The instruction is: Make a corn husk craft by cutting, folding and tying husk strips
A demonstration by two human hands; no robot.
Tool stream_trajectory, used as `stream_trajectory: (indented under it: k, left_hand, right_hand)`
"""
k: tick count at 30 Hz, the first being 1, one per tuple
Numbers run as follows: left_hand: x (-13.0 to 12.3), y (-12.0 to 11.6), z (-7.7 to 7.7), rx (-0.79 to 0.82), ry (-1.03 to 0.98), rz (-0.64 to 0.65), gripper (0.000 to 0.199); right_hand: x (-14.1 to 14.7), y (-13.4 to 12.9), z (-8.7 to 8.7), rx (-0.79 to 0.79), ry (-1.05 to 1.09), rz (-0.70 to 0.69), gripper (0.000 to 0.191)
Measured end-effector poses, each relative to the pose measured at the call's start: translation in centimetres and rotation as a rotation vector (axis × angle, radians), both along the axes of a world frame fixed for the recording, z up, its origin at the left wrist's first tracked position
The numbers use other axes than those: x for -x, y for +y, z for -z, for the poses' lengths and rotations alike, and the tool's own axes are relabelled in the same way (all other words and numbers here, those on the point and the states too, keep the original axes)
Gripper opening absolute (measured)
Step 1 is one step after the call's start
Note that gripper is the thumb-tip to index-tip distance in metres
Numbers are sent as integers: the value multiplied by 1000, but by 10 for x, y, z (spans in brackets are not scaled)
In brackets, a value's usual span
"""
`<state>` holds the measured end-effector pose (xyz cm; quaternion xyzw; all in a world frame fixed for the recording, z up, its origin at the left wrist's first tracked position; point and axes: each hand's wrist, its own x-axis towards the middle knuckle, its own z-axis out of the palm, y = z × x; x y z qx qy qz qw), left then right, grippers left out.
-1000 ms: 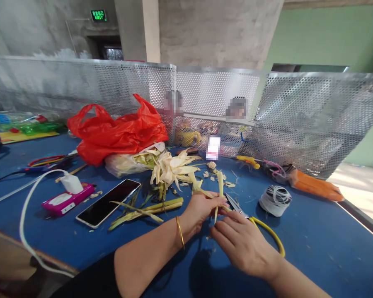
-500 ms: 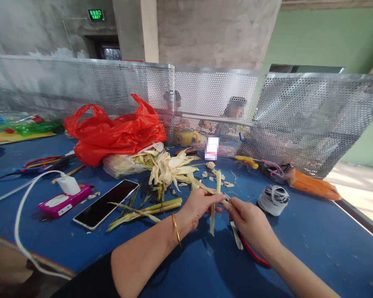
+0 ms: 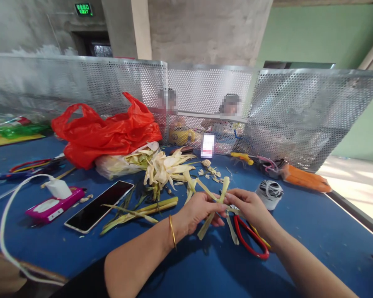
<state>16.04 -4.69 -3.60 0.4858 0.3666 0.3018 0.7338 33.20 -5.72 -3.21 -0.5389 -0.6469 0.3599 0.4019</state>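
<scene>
Pale strips of dried husk (image 3: 224, 188) cross one another between my two hands. My left hand (image 3: 202, 210), with a gold bangle at the wrist, pinches them where they cross. From the right, my right hand (image 3: 247, 205) pinches the same strips, its fingertips close to the left ones. Red-handled scissors (image 3: 251, 252) lie on the table under my right hand, their blades partly hidden. A heap of pale husks (image 3: 168, 165) and some greenish stalks (image 3: 143, 213) lie left of my hands. To the right stands a roll of grey-white string (image 3: 270, 193).
A phone (image 3: 99, 206), a magenta power strip (image 3: 54, 205) with a white cable, and a red plastic bag (image 3: 108, 134) are on the left. An orange packet (image 3: 306, 178) lies at the right. Behind the table (image 3: 313, 248) runs a perforated metal screen (image 3: 205, 87), with people beyond it.
The crossed strips have tilted between my fingers, and my right hand has shifted slightly upward. More of the red scissor handles shows. The whole view has moved a little.
</scene>
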Motion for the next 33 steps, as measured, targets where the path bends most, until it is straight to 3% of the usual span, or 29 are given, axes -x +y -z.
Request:
stream_trajectory:
  k: [4, 10, 18, 21, 23, 27, 29, 31, 33]
  left_hand:
    - [-2, -4, 1, 3, 3, 56, 42]
    - [-5, -5, 0, -26, 80, 77, 34]
    - [-2, -7, 1, -34, 92, 146, 25]
    - [-2, -7, 4, -25, 97, 134, 25]
    - [-4, -6, 6, -26, 103, 95, 27]
    - [-6, -6, 11, -35, 76, -22, 35]
    - [-8, -8, 11, -60, 81, 3, 40]
    - [-9, -11, 8, -121, 132, 75, 39]
    - [-10, -15, 5, -194, 190, 140, 35]
  right_hand:
    - [7, -4, 5, 71, 226, 27, 32]
    - [9, -9, 7, 247, 450, -80, 31]
    - [12, -9, 5, 190, 550, 199, 34]
    - [8, -4, 9, 138, 443, 215, 35]
    - [3, -2, 7, 72, 207, 228, 37]
    - [-6, -5, -5, -399, -524, 376, 33]
    - [-5, -9, -12, -585, -678, 309, 24]
    - [-1, -13, -15, -542, -629, 132, 19]
    - [5, -15, -14, -342, -453, -23, 18]
